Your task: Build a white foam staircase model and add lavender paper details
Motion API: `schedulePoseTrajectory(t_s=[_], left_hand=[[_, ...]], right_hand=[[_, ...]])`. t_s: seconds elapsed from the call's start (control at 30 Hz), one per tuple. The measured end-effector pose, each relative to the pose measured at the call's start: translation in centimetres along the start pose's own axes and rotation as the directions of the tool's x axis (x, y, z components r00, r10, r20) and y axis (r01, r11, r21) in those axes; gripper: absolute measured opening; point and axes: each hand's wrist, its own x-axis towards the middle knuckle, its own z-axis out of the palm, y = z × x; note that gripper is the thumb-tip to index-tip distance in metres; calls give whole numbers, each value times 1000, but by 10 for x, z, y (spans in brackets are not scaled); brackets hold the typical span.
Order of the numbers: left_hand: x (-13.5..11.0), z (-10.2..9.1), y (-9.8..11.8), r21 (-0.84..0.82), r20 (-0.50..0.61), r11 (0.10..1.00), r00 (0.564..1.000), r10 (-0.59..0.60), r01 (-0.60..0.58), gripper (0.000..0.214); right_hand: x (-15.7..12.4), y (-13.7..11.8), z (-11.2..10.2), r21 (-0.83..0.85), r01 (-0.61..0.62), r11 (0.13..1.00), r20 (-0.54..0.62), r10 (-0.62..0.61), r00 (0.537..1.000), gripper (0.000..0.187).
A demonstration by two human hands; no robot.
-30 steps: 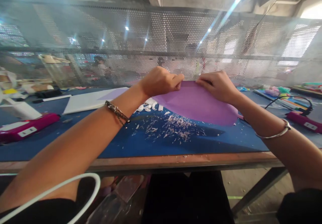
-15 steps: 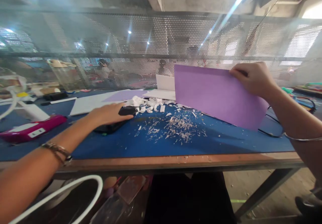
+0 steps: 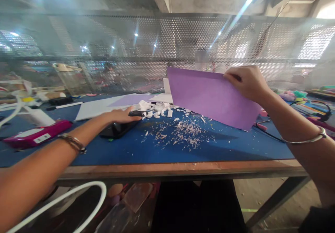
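Note:
My right hand (image 3: 246, 81) pinches the top edge of a purple sheet (image 3: 209, 97) between thumb and fingers. The sheet hangs upright and slightly tilted over the table, its lower right corner lowest. On the left, my left hand (image 3: 123, 116) lies with closed fingers over a black object (image 3: 115, 130); part of it sticks out past the fingertips, and I cannot make out its kind. Just right of that hand sit crumpled white scraps (image 3: 157, 109). Small pale shreds (image 3: 188, 132) are scattered in front of the purple sheet.
White sheets (image 3: 89, 109) and another purple sheet (image 3: 131, 99) lie behind my left hand. A magenta box-shaped thing (image 3: 39, 135) is at the left, near a white cable (image 3: 18, 107). Pens and a black cord (image 3: 328, 112) lie at the right. A perforated metal screen (image 3: 146, 51) stands behind the blue tabletop (image 3: 157, 154).
My right hand has moved left with the purple sheet, which now covers more of the white board behind. My left hand stays at the black object, shifted slightly right in view.

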Motion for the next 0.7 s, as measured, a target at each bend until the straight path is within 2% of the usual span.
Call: schedulePoseTrajectory(t_s=[0.03, 0.1, 0.17, 0.23, 0.27, 0.3, 0.33, 0.37, 0.43, 0.57, 0.7], left_hand=[[10, -14, 7, 146, -48, 988, 998, -45, 52, 57], [34, -47, 35, 315, -211, 948, 977, 34, 35, 73], [57, -81, 82, 322, -372, 946, 916, 148, -22, 71], [75, -108, 134, 361, -405, 927, 879, 251, -98, 66], [81, -117, 158, 391, -452, 917, 852, 264, -77, 67], [85, -123, 178, 412, -534, 911, 800, 274, -37, 70], [89, -127, 194, 423, -549, 906, 787, 282, -30, 71], [92, -129, 205, 428, -535, 902, 791, 298, -50, 63], [99, -128, 215, 451, -471, 889, 824, 315, -82, 42], [114, -122, 214, 408, -378, 909, 890, 253, -85, 43], [123, -121, 213, 324, -315, 917, 887, 338, -234, 38]], right_hand=[[3, -4, 0, -11, 1, 1000, -7, -1, 1000, 27], [10, -15, 0, -42, 3, 999, -15, -4, 1000, 26], [18, -32, -1, -80, 19, 997, 6, -18, 1000, 27], [26, -50, -2, -111, 60, 992, 23, -57, 998, 28], [29, -57, -3, -124, 90, 988, 28, -87, 996, 28], [33, -64, -4, -136, 120, 983, 20, -118, 993, 28], [35, -68, -5, -146, 145, 979, 8, -146, 989, 28], [38, -71, -7, -155, 160, 975, -7, -163, 987, 27], [40, -71, -9, -170, 163, 972, -38, -172, 984, 26], [38, -66, -13, -161, 125, 979, -55, -135, 989, 23], [36, -63, -16, -179, 110, 978, -47, -120, 992, 20]])
